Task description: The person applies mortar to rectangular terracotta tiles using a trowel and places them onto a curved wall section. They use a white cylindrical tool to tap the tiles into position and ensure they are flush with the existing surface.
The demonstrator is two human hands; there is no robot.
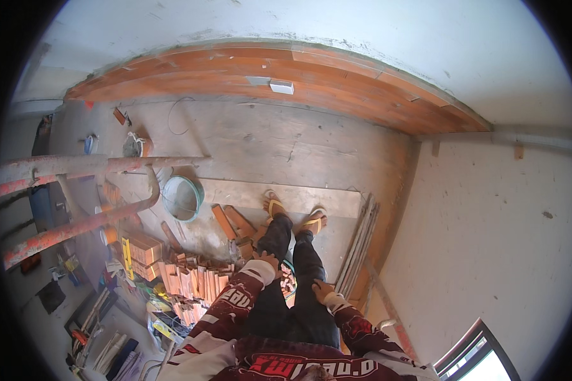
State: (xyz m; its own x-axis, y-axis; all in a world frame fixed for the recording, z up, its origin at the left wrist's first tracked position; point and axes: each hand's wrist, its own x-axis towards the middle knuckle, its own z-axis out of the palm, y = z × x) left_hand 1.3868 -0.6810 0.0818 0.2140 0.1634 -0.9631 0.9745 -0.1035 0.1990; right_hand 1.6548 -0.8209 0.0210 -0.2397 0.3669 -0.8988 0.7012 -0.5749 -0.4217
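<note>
My left hand (268, 260) rests on my left leg near the knee, its fingers spread over the dark trousers (276, 238). On the right thigh lies my right hand (323, 291), open and with nothing visible in it. Both forearms are in long maroon and white sleeves. My feet, in yellow-strapped flip-flops (274, 204), stand on a pale wooden plank (235, 192). Part of a container with brick-coloured pieces (288, 279) shows between my legs.
Left of my legs are a teal bucket (183, 198), stacked reddish tile strips (197, 282) and a yellow spirit level (128, 258). Rusty scaffold tubes (82, 232) cross the left side. Metal poles (357, 244) lie at the right. Ahead, reddish tiles (216, 70) line the wall's lower part, with a white box (281, 87).
</note>
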